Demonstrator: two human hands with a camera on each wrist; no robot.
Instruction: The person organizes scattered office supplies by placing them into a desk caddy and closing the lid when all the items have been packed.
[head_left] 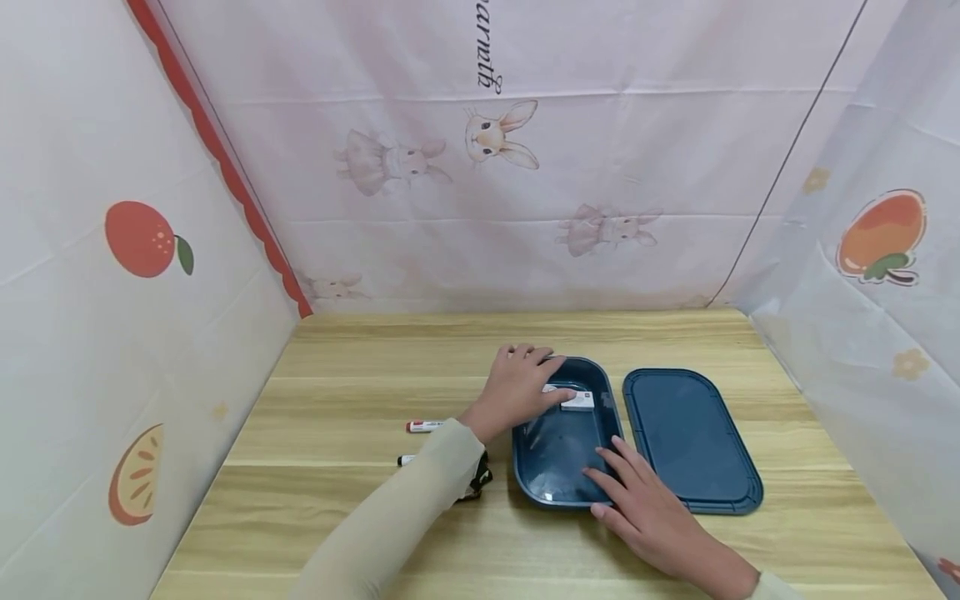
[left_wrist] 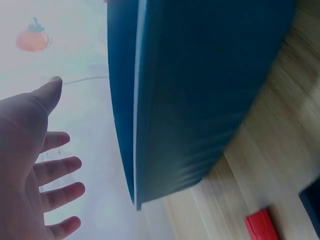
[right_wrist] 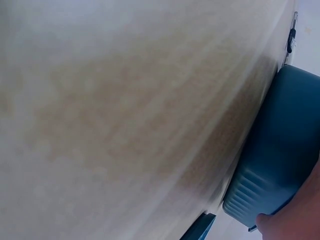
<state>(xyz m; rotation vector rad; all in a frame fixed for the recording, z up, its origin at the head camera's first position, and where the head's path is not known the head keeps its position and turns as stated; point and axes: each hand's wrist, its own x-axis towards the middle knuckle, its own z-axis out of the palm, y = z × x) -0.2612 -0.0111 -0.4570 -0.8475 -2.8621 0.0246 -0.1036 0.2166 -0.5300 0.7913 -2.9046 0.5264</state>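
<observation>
A dark blue plastic box (head_left: pixel 558 458) stands uncovered on the wooden table. Inside, at its far end, lies a small white carton (head_left: pixel 579 402). My left hand (head_left: pixel 517 392) is over the far left corner, its thumb overlapping the carton in the head view. Its fingers (left_wrist: pixel 62 170) look straight and spread in the left wrist view, beside the box wall (left_wrist: pixel 200 90). At the near right corner, my right hand (head_left: pixel 648 512) rests with extended fingers over the rim and its thumb by the near edge. The right wrist view shows that hand (right_wrist: pixel 295 215) against the box's outer side (right_wrist: pixel 275 140).
Right of the box lies its flat blue lid (head_left: pixel 693 442). To the left are a red-capped marker (head_left: pixel 422 426) and a black-capped marker (head_left: pixel 406 460), partly covered by my left sleeve (head_left: pixel 420 492). A dark, crumpled-looking item (head_left: pixel 482 475) pokes out beside the sleeve. Printed cloth walls enclose the table.
</observation>
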